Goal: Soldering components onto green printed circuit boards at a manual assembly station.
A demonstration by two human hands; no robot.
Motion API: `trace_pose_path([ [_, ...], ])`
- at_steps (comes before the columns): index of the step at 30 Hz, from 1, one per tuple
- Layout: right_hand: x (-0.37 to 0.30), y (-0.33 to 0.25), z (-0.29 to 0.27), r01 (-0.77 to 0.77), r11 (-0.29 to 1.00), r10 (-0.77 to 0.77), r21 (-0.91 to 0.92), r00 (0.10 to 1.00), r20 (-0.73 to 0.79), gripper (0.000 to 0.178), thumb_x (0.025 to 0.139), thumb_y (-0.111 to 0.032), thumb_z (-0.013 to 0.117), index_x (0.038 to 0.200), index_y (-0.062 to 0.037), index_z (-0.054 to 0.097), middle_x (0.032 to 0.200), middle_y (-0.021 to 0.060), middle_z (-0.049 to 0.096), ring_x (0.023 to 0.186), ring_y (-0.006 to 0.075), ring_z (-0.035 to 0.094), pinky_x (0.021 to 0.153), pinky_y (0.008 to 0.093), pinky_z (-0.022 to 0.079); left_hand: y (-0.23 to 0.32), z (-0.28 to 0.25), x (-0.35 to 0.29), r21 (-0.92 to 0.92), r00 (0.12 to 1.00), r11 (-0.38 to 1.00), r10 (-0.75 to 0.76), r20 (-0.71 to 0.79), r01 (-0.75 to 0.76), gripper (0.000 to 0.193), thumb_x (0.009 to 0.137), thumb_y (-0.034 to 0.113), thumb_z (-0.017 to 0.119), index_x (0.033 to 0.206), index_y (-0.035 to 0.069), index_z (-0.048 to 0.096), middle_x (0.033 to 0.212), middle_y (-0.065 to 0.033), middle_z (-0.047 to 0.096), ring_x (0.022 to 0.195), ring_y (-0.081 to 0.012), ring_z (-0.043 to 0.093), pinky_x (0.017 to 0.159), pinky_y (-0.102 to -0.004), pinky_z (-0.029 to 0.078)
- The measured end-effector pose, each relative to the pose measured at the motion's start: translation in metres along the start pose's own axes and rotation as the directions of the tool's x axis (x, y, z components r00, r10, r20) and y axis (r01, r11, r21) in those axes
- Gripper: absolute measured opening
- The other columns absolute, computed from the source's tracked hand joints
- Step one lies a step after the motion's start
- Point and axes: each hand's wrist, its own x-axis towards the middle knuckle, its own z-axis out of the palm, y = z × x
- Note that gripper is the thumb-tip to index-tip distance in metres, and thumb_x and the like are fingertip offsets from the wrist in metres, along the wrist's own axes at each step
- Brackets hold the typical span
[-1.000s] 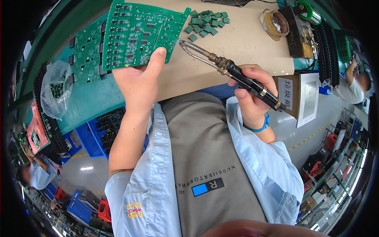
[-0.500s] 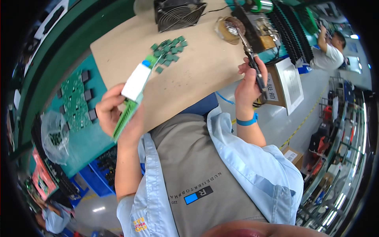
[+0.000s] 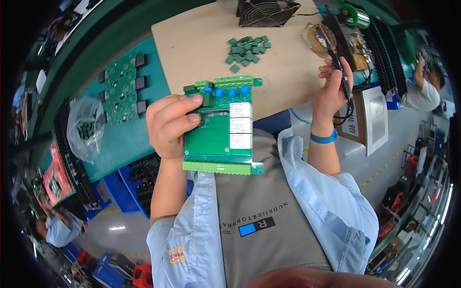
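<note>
1. The left hand (image 3: 170, 126) grips a green circuit board (image 3: 220, 126) by its left edge, held above the lap.
2. The right hand (image 3: 331, 91), raised, is closed around a soldering iron (image 3: 336, 53), whose tip seems to touch the sponge holder (image 3: 314, 37).

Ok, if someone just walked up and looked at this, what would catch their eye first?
Most likely the green circuit board in the middle, component side up, with blue parts and white blocks, gripped along its left edge by the left hand. Next, the right hand at upper right holding a soldering iron over the tan bench. A pile of small green parts lies near a black fan.
</note>
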Motion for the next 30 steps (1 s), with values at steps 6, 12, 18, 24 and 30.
trace_pose_path([
  [6,0.003,0.013,0.013,0.039,0.999,-0.040,-0.020,0.998,-0.041,0.036,0.101,-0.008,0.053,0.135,0.0034,0.056,0.108,0.0198,0.071,0.083,0.0191,0.066,0.073,0.0265,0.052,0.008,-0.006,0.003,0.001,1.000,1.000,0.028,-0.007,-0.028,0.008,0.092,0.017,0.070,0.090,0.014,0.063,0.098,-0.0087,0.078,0.097,-0.0265,0.069,0.087,-0.0359,0.057],
  [12,0.002,0.020,0.009,0.031,0.999,-0.031,0.007,0.999,-0.039,0.036,0.102,-0.010,0.052,0.136,0.0027,0.055,0.108,0.0197,0.070,0.082,0.0187,0.066,0.072,0.0261,0.051,0.009,0.000,0.005,-0.114,0.999,0.993,-0.026,-0.027,0.022,0.011,0.090,0.021,0.073,0.087,0.015,0.064,0.096,-0.0075,0.077,0.098,-0.0264,0.068,0.090,-0.0370,0.056],
  [18,0.002,0.021,0.008,0.027,0.999,-0.026,0.024,0.999,-0.027,0.036,0.102,-0.010,0.052,0.136,0.0019,0.055,0.109,0.0192,0.070,0.082,0.0181,0.065,0.072,0.0259,0.051,0.007,0.006,0.003,-0.244,0.996,0.968,-0.071,-0.047,0.057,0.014,0.089,0.022,0.074,0.087,0.014,0.063,0.094,-0.0075,0.077,0.098,-0.0268,0.068,0.091,-0.0386,0.056],
  [24,0.001,0.021,0.008,0.022,1.000,-0.022,-0.006,1.000,-0.013,0.036,0.102,-0.011,0.052,0.137,0.0012,0.055,0.109,0.0193,0.070,0.083,0.0177,0.065,0.073,0.0258,0.051,0.007,0.006,-0.003,-0.294,0.988,0.951,-0.130,-0.084,0.100,0.016,0.090,0.022,0.075,0.089,0.014,0.061,0.094,-0.0088,0.076,0.097,-0.0270,0.067,0.091,-0.0393,0.056],
  [30,0.001,0.022,0.008,0.045,0.999,-0.045,-0.023,0.999,-0.010,0.037,0.102,-0.011,0.053,0.137,0.0009,0.055,0.109,0.0194,0.070,0.083,0.0175,0.065,0.074,0.0259,0.052,0.004,0.005,-0.002,-0.363,0.983,0.925,-0.156,-0.098,0.111,0.018,0.091,0.022,0.075,0.093,0.013,0.059,0.096,-0.0099,0.075,0.097,-0.0266,0.066,0.091,-0.0394,0.056],
])
